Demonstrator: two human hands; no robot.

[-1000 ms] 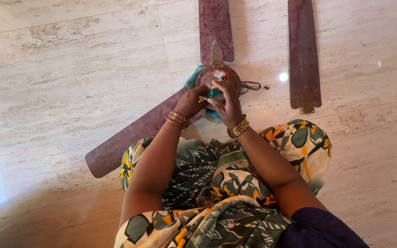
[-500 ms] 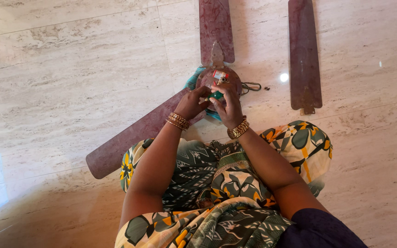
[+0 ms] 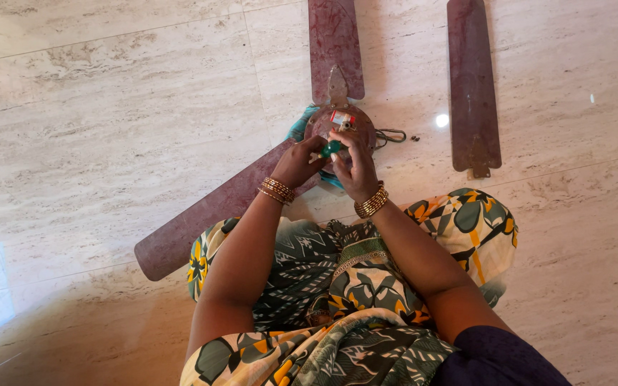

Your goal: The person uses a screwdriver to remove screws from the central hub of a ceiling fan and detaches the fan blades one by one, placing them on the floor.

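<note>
The floor [image 3: 109, 129] is pale cream marble, streaked with faint grey-brown veins. Three fan blades [image 3: 473, 86] are a mottled maroon, and the round motor hub [image 3: 355, 123] between them is a duller reddish brown (with a small red and white part on top). A teal cloth [image 3: 299, 126] shows under the hub. The screwdriver handle [image 3: 332, 148] is green. Gold bangles [image 3: 370, 201] ring both wrists. The garment [image 3: 337, 286] carries a bold pattern of dark green, cream, yellow and orange leaf shapes.

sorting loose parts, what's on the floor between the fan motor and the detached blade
In the head view, a black cable loop and small dark screws lie between motor and blade.
</note>
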